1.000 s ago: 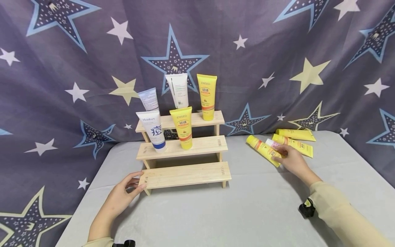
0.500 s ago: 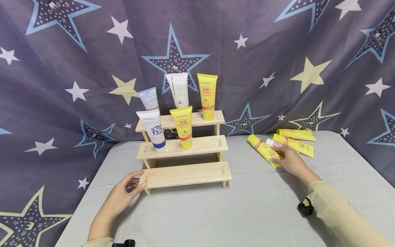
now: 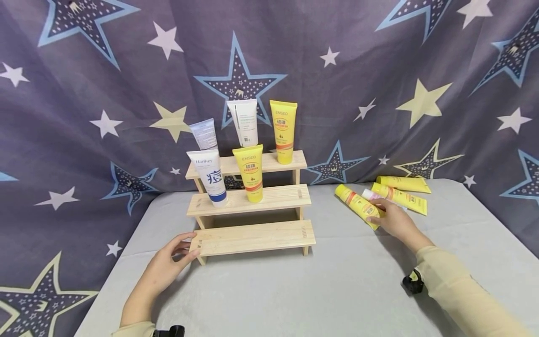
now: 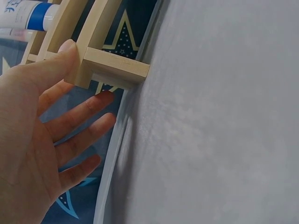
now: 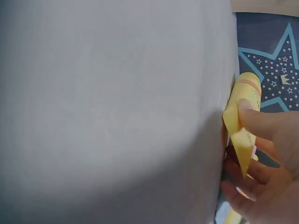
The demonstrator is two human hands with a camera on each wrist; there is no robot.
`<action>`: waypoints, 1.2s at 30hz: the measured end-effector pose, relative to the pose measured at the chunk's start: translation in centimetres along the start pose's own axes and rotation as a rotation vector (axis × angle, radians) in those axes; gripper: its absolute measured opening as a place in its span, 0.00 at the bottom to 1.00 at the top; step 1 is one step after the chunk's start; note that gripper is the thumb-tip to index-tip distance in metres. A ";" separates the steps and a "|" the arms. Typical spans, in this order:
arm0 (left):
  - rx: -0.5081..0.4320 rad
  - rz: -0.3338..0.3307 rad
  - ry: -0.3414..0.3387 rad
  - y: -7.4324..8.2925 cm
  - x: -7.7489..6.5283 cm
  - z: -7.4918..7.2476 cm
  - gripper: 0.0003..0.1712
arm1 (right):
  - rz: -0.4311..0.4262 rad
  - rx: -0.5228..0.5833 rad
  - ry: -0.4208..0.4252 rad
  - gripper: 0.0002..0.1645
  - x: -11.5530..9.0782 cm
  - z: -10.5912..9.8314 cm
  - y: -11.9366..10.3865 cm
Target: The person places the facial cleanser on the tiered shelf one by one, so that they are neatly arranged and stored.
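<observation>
My left hand point(image 3: 162, 267) holds the left end of the lowest step of a wooden three-step display stand point(image 3: 252, 238). In the left wrist view its thumb lies on the stand's end point(image 4: 117, 65), the other fingers spread. On the right, my right hand point(image 3: 397, 222) pinches the flat end of a yellow squeeze tube point(image 3: 355, 202) lying on the table. The right wrist view has the thumb on one side of that yellow tube point(image 5: 246, 95) and fingers at the other. Just behind it lies a pink tube with a white cap point(image 3: 370, 195), partly covered by the hand.
Two more yellow tubes point(image 3: 406, 199) lie behind the right hand. A white-and-blue tube point(image 3: 210, 178) and a yellow tube point(image 3: 249, 173) stand on the middle step. A light-blue tube point(image 3: 204, 134), a white tube point(image 3: 245, 122) and a yellow tube point(image 3: 284, 132) stand on top. A star-patterned curtain point(image 3: 337, 103) hangs behind.
My right hand and forearm have shifted slightly left, the fingers staying at the front yellow tube, which has turned a little. The left hand and the stand have not moved.
</observation>
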State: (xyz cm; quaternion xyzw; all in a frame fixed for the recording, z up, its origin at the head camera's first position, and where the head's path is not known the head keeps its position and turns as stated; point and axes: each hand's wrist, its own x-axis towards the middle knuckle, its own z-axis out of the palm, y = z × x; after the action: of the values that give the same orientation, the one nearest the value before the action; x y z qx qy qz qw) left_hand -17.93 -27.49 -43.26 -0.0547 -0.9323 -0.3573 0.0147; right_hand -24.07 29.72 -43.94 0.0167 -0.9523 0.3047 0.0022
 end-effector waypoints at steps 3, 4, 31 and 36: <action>-0.002 0.003 -0.001 0.1 0.1 0.1 0.32 | -0.002 0.061 0.036 0.35 0.0 0.2 0.1; -0.004 0.003 -0.002 0.1 0.1 0.1 0.32 | -0.007 0.081 0.050 0.35 -0.1 0.2 0.2; -0.009 0.009 0.010 -0.3 0.1 0.2 0.32 | -0.016 0.477 0.509 0.26 -1.0 -2.1 -5.3; -0.004 0.007 0.011 -0.3 0.1 0.1 0.33 | -0.080 0.505 0.525 0.24 -1.8 -2.6 -6.8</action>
State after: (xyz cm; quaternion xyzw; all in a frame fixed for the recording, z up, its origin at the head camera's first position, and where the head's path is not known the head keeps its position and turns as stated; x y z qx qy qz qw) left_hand -18.04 -27.59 -43.53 -0.0562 -0.9314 -0.3591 0.0208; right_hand -22.10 25.74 -37.94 -0.0248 -0.8126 0.5238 0.2543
